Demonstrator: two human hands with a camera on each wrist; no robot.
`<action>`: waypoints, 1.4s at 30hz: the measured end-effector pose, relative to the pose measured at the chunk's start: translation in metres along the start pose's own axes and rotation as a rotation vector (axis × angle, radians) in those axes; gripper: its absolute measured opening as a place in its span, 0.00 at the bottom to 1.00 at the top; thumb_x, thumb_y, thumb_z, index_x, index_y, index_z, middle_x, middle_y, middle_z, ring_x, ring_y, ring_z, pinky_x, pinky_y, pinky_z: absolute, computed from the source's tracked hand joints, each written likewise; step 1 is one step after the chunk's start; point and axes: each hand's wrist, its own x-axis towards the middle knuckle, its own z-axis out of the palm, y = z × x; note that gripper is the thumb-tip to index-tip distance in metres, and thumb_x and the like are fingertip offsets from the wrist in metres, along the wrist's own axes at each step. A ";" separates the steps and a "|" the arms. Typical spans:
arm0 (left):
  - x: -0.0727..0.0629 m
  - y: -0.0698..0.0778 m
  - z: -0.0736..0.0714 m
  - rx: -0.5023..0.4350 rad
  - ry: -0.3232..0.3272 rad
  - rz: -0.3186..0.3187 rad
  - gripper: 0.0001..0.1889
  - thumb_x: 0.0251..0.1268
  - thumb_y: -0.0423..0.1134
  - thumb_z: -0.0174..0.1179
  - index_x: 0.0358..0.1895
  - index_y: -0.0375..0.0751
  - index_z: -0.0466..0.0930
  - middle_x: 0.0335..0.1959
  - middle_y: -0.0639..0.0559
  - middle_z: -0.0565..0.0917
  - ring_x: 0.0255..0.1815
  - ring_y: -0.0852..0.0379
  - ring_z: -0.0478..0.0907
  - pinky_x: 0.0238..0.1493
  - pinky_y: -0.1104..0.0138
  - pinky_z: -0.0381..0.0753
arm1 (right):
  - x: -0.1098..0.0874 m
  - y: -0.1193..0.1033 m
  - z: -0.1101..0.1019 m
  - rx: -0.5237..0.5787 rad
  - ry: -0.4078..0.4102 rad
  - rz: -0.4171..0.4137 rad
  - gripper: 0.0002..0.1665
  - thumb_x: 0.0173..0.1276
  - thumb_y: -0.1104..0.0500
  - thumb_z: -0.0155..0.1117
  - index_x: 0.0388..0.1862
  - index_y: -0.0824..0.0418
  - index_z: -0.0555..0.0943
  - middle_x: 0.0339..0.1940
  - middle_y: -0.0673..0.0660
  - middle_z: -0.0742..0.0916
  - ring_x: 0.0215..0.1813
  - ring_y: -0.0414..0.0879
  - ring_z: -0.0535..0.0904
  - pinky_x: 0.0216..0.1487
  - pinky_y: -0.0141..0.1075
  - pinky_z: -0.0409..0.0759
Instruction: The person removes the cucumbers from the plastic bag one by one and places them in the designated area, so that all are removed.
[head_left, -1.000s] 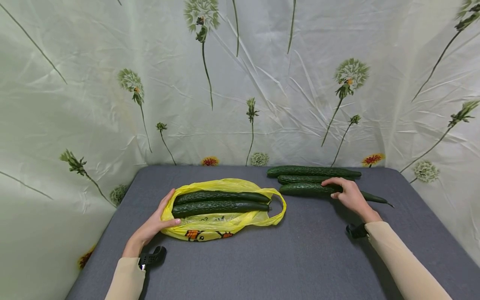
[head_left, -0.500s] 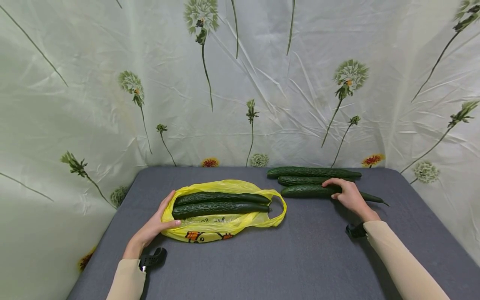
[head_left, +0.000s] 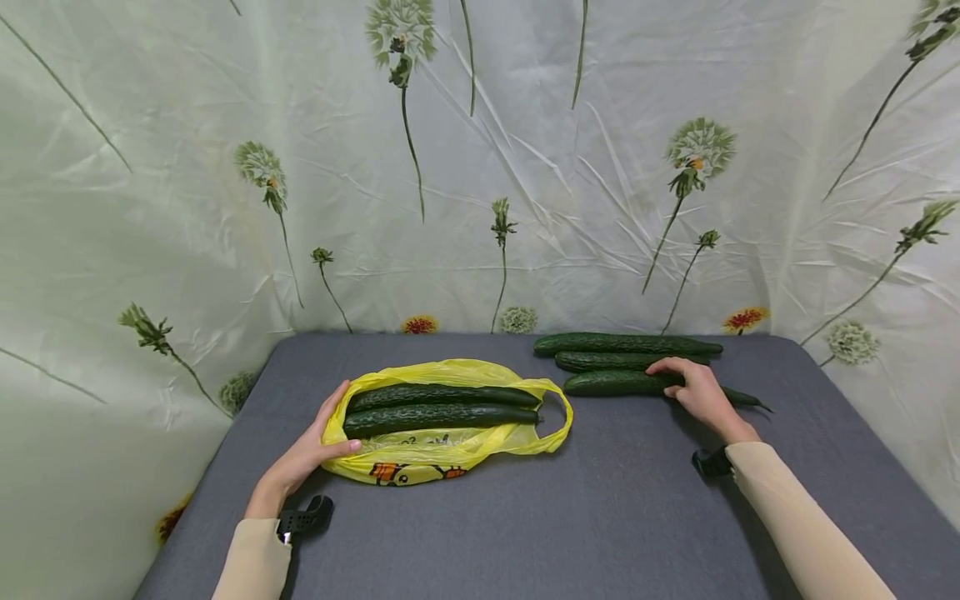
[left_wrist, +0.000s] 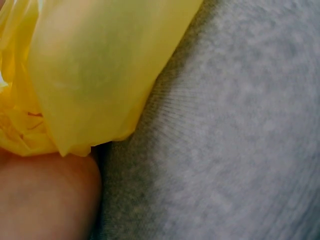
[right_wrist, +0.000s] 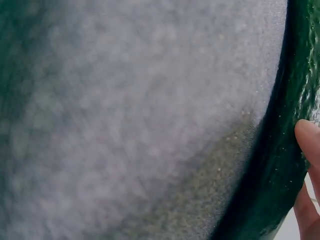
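A yellow plastic bag (head_left: 480,447) lies on its side on the table, with two long dark green cucumbers (head_left: 442,416) inside its open mouth. My left hand (head_left: 306,450) holds the bag's left end, thumb on the near edge and fingers at the far edge. In the left wrist view the bag (left_wrist: 100,75) bulges above the thumb. At the right, my right hand (head_left: 699,396) grips the nearest of three loose cucumbers (head_left: 611,383) from above. The right wrist view shows fingertips against this cucumber (right_wrist: 272,175); the hand covers part of it.
Behind the gripped cucumber lie a middle cucumber (head_left: 596,361) and a rear cucumber (head_left: 622,343), side by side near the back edge. A grey cloth covers the table (head_left: 525,533). Flower-patterned sheeting (head_left: 585,192) hangs behind it and at both sides.
The cucumber under my right hand has shifted slightly: its thick left end lies a little further right and its thin tip a little further left. My left hand and the bag look unchanged.
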 end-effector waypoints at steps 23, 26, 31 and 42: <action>0.000 0.001 0.001 -0.004 0.005 -0.009 0.52 0.58 0.37 0.65 0.78 0.56 0.36 0.76 0.41 0.34 0.74 0.34 0.32 0.62 0.32 0.40 | -0.004 -0.013 0.010 0.029 0.064 0.025 0.19 0.62 0.76 0.61 0.52 0.66 0.80 0.53 0.69 0.80 0.56 0.66 0.72 0.51 0.61 0.69; 0.000 0.002 0.001 -0.006 0.004 -0.006 0.52 0.58 0.36 0.65 0.78 0.56 0.36 0.76 0.41 0.34 0.74 0.34 0.32 0.62 0.32 0.39 | -0.004 -0.017 0.013 0.040 0.075 0.018 0.19 0.62 0.75 0.61 0.52 0.67 0.80 0.52 0.68 0.80 0.55 0.66 0.72 0.51 0.60 0.69; 0.000 0.002 0.001 -0.005 0.006 -0.003 0.52 0.58 0.36 0.66 0.78 0.56 0.36 0.76 0.41 0.34 0.74 0.34 0.31 0.62 0.32 0.39 | -0.002 -0.025 0.016 0.055 0.075 0.017 0.18 0.63 0.74 0.61 0.53 0.66 0.80 0.52 0.67 0.80 0.55 0.65 0.73 0.52 0.60 0.69; 0.000 0.001 0.000 -0.002 0.004 0.015 0.52 0.58 0.36 0.65 0.78 0.56 0.36 0.76 0.41 0.34 0.74 0.34 0.31 0.62 0.32 0.39 | 0.002 -0.035 0.024 0.089 0.068 -0.012 0.18 0.64 0.73 0.61 0.53 0.65 0.80 0.51 0.65 0.81 0.56 0.63 0.73 0.54 0.59 0.68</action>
